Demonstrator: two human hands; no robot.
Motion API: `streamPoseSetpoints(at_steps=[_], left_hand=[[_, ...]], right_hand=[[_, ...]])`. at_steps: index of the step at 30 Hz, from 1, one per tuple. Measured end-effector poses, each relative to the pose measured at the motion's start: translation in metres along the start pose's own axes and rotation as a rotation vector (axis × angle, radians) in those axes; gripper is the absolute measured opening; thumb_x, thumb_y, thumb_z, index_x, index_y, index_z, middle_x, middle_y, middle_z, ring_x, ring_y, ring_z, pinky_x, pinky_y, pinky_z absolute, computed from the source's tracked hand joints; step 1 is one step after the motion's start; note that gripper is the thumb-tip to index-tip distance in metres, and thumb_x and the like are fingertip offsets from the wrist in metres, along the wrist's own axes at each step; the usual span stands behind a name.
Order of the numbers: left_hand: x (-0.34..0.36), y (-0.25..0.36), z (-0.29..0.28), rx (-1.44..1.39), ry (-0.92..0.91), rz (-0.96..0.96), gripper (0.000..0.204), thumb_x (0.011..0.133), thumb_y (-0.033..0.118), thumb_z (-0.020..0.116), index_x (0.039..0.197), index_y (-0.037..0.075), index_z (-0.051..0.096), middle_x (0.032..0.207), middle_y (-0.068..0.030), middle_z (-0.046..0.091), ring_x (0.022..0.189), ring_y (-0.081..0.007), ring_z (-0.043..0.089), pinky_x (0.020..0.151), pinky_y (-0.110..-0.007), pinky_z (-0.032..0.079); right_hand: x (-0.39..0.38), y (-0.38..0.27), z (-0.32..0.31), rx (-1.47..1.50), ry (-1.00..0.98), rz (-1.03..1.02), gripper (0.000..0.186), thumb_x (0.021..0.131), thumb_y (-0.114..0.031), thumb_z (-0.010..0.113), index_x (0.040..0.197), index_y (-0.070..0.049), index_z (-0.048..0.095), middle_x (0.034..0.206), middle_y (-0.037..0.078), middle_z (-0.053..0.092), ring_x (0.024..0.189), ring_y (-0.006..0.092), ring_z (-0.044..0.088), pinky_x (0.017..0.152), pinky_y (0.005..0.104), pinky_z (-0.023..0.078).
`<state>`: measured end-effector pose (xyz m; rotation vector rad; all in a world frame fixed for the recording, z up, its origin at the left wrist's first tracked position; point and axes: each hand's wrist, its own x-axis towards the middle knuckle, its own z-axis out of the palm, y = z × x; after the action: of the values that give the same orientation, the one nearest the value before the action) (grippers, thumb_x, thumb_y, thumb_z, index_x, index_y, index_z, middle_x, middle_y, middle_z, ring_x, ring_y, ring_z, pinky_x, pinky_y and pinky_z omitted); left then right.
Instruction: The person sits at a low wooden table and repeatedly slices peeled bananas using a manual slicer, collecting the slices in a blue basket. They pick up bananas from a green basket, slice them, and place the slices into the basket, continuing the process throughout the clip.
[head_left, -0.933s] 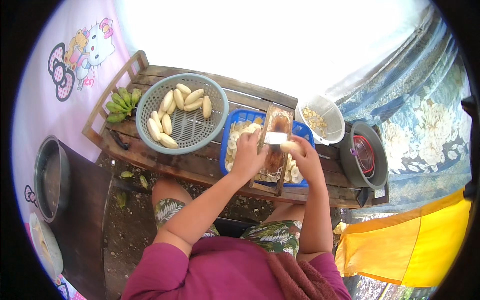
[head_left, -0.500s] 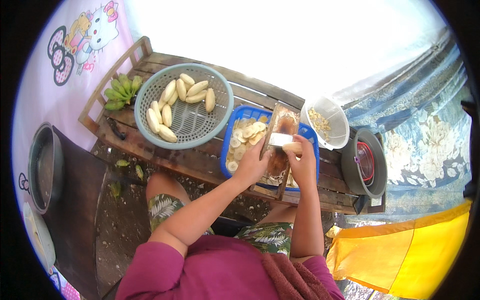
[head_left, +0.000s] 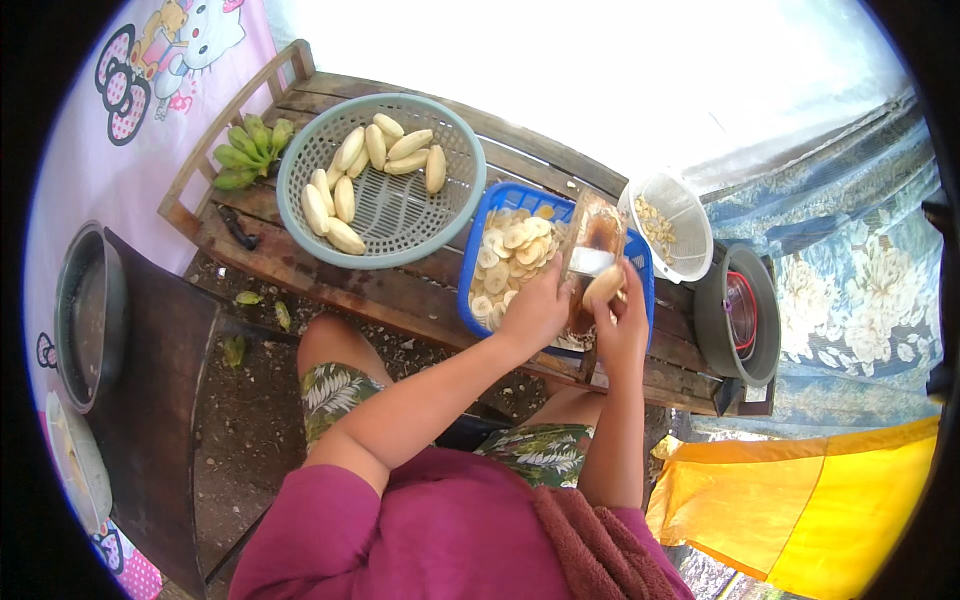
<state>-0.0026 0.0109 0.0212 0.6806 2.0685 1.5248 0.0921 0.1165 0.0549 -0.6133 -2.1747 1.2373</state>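
The left hand (head_left: 540, 306) holds a wooden slicer (head_left: 594, 258), the right hand (head_left: 624, 318) a peeled banana (head_left: 603, 286).

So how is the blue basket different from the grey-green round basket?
The blue basket has straighter sides; the grey-green basket is round. The blue basket holds banana slices, but the grey-green basket holds whole peeled bananas. A wooden slicer crosses over the blue basket, while the grey-green basket is uncovered. Both are on the wooden bench.

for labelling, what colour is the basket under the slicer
The basket is blue, best in head view.
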Motion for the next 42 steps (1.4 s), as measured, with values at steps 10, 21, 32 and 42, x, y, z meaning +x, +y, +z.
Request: streamPoseSetpoints(at_steps=[10,21,32,42], left_hand=[[0.013,-0.005,0.024,-0.004,0.129,0.190,0.055,0.099,0.021,0.046,0.144,-0.008,0.036,0.113,-0.0332,0.061,0.103,-0.0461,0.059,0.089,-0.048,0.047],[0.011,-0.002,0.020,-0.102,0.057,0.093,0.055,0.099,0.023,0.050,0.146,-0.004,0.037,0.134,-0.0311,0.053,0.125,-0.0387,0.053,0.104,-0.038,0.041],[0.010,-0.001,0.019,-0.083,0.058,0.094,0.055,0.099,0.023,0.051,0.146,-0.002,0.037,0.122,-0.0315,0.060,0.111,-0.0381,0.061,0.095,-0.039,0.045],[0.011,-0.006,0.023,-0.106,0.029,0.090,0.058,0.098,0.022,0.049,0.147,-0.005,0.033,0.121,-0.0357,0.057,0.115,-0.0443,0.056,0.097,-0.043,0.044]], right_hand=[[0.028,0.038,-0.015,-0.040,0.081,-0.148,0.057,0.087,0.007,0.062,0.137,-0.002,0.035,0.125,0.016,0.053,0.114,0.0256,0.059,0.094,0.0356,0.051],[0.005,0.024,-0.018,-0.175,-0.034,-0.145,0.053,0.087,0.005,0.062,0.136,-0.004,0.043,0.135,0.016,0.054,0.121,0.0268,0.057,0.100,0.0364,0.048],[0.093,0.044,-0.005,-0.159,0.129,-0.192,0.052,0.087,-0.001,0.064,0.135,-0.007,0.046,0.116,0.024,0.062,0.108,0.0368,0.063,0.091,0.0405,0.049],[0.050,0.040,-0.013,-0.235,0.075,-0.262,0.050,0.088,-0.001,0.064,0.135,-0.004,0.048,0.128,0.023,0.059,0.119,0.0377,0.059,0.097,0.0392,0.047]])
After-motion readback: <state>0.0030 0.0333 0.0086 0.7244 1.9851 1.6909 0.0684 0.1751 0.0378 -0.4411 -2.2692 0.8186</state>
